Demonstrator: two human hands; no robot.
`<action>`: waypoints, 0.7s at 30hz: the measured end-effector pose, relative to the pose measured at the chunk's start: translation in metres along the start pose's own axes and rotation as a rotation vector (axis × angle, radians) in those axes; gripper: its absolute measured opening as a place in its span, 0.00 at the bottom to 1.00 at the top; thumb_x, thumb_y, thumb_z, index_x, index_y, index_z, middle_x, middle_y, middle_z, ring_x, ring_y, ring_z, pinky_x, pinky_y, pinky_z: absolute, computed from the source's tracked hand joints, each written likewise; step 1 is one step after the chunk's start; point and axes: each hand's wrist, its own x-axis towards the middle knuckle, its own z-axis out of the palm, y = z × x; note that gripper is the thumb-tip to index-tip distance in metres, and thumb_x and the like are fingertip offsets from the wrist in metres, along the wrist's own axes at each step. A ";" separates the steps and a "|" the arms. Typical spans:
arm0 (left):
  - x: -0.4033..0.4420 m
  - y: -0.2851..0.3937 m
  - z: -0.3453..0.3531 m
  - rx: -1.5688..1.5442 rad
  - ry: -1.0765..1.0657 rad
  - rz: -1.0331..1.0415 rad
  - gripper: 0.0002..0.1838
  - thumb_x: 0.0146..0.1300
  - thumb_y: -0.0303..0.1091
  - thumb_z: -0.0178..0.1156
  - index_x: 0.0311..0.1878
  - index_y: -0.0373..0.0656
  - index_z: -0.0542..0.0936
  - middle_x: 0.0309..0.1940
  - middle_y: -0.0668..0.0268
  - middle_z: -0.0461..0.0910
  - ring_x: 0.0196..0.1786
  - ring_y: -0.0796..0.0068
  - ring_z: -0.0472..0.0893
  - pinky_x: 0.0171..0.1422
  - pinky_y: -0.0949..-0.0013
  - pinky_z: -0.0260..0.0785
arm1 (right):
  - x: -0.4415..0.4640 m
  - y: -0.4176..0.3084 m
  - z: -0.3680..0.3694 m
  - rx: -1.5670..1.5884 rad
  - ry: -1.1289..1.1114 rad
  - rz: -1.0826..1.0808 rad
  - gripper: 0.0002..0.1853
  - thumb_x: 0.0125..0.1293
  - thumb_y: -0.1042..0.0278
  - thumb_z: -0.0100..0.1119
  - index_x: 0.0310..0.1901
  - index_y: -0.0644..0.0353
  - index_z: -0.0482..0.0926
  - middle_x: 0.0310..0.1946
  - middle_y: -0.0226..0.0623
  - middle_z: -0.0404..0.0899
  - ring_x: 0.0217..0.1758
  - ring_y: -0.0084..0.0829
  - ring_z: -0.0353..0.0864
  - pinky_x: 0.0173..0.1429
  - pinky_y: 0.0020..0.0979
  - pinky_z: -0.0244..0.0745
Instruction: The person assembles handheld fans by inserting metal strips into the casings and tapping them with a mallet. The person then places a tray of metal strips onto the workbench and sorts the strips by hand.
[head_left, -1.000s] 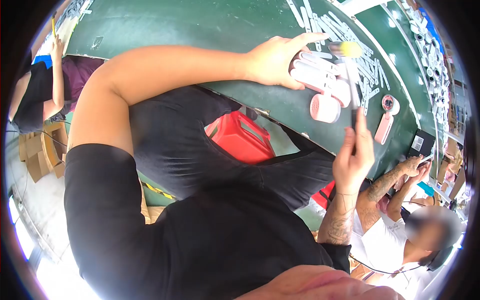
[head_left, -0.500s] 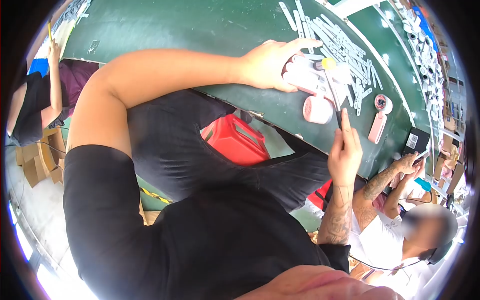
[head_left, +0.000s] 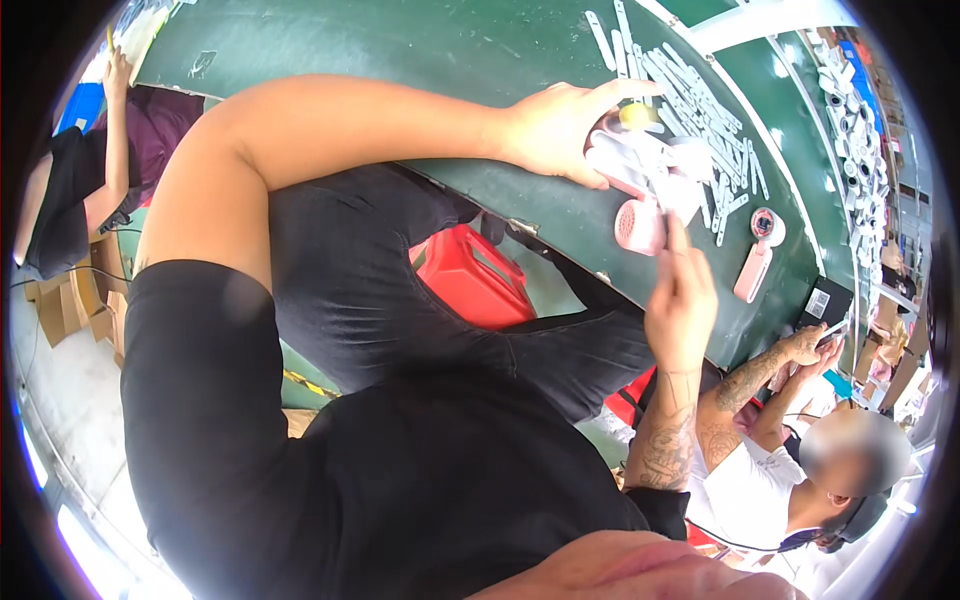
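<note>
My left hand (head_left: 560,130) is wrapped around a cluster of pink and white plastic parts (head_left: 625,165) over the green table. My right hand (head_left: 683,295) has its fingers closed on a slim rod-shaped tool (head_left: 658,190), blurred here, which points up toward those parts. A yellow piece (head_left: 638,117) shows near the tool's far end; whether it belongs to the tool I cannot tell. Just beside my right fingertips is a pink round part with a perforated face (head_left: 638,226). To the right lies a pink handheld fan (head_left: 757,255) with a round white head.
Many white plastic strips (head_left: 700,110) are heaped on the green table (head_left: 400,45) behind the parts. A black box (head_left: 825,300) stands near a co-worker's hands (head_left: 805,345) at right. Under the table edge is a red stool (head_left: 470,280). Another person (head_left: 110,170) is at far left.
My right hand has moved up and left with the tool, closer to the pink round part. My left hand keeps its hold. The whole view has shifted slightly.
</note>
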 end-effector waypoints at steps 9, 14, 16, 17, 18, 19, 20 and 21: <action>0.000 0.001 -0.002 0.022 -0.012 -0.011 0.63 0.47 0.34 0.81 0.85 0.54 0.52 0.55 0.49 0.86 0.47 0.51 0.89 0.55 0.57 0.82 | 0.001 -0.008 -0.006 0.104 -0.037 0.137 0.26 0.77 0.79 0.56 0.75 0.55 0.76 0.35 0.40 0.77 0.35 0.33 0.76 0.46 0.32 0.75; 0.000 0.003 -0.002 -0.002 -0.011 0.000 0.63 0.47 0.35 0.81 0.84 0.53 0.53 0.53 0.50 0.86 0.45 0.51 0.89 0.54 0.58 0.82 | -0.011 -0.009 -0.011 0.092 0.077 0.077 0.28 0.75 0.79 0.59 0.75 0.54 0.76 0.34 0.41 0.74 0.31 0.39 0.74 0.38 0.38 0.73; 0.000 0.001 -0.001 -0.002 -0.033 -0.020 0.62 0.47 0.35 0.81 0.84 0.53 0.54 0.52 0.50 0.86 0.45 0.51 0.89 0.54 0.58 0.82 | -0.018 -0.004 -0.005 0.064 0.044 -0.021 0.28 0.74 0.79 0.60 0.74 0.52 0.77 0.35 0.42 0.76 0.32 0.42 0.77 0.41 0.39 0.76; 0.001 0.001 0.000 0.000 -0.022 0.007 0.62 0.47 0.35 0.82 0.84 0.53 0.55 0.52 0.51 0.86 0.46 0.50 0.89 0.54 0.59 0.82 | -0.021 -0.006 -0.004 0.089 0.012 0.037 0.28 0.74 0.79 0.59 0.74 0.51 0.78 0.35 0.42 0.76 0.33 0.43 0.78 0.42 0.39 0.77; 0.001 0.001 0.000 0.001 -0.012 0.034 0.61 0.47 0.35 0.82 0.84 0.53 0.56 0.52 0.52 0.86 0.46 0.50 0.89 0.53 0.59 0.82 | -0.024 -0.009 -0.004 0.113 -0.021 0.096 0.28 0.74 0.80 0.59 0.74 0.51 0.78 0.36 0.43 0.77 0.34 0.44 0.79 0.42 0.39 0.78; 0.002 0.000 0.000 0.000 -0.017 0.036 0.61 0.47 0.35 0.82 0.84 0.53 0.56 0.52 0.52 0.86 0.46 0.50 0.89 0.53 0.59 0.82 | -0.025 -0.010 -0.008 0.056 0.001 0.078 0.27 0.75 0.79 0.58 0.74 0.53 0.77 0.36 0.43 0.77 0.34 0.42 0.79 0.42 0.37 0.77; 0.002 -0.001 0.000 0.017 -0.015 0.017 0.61 0.47 0.36 0.82 0.84 0.53 0.57 0.53 0.52 0.86 0.48 0.50 0.89 0.56 0.57 0.82 | -0.026 -0.010 -0.010 0.083 0.042 0.097 0.27 0.75 0.79 0.58 0.74 0.56 0.76 0.36 0.43 0.78 0.34 0.41 0.79 0.42 0.37 0.77; 0.002 -0.001 0.001 0.030 -0.019 0.000 0.60 0.47 0.36 0.82 0.84 0.52 0.58 0.54 0.53 0.86 0.50 0.50 0.88 0.58 0.56 0.81 | -0.029 -0.009 -0.011 0.108 0.085 0.122 0.26 0.76 0.79 0.58 0.75 0.58 0.76 0.36 0.43 0.78 0.34 0.39 0.79 0.42 0.36 0.76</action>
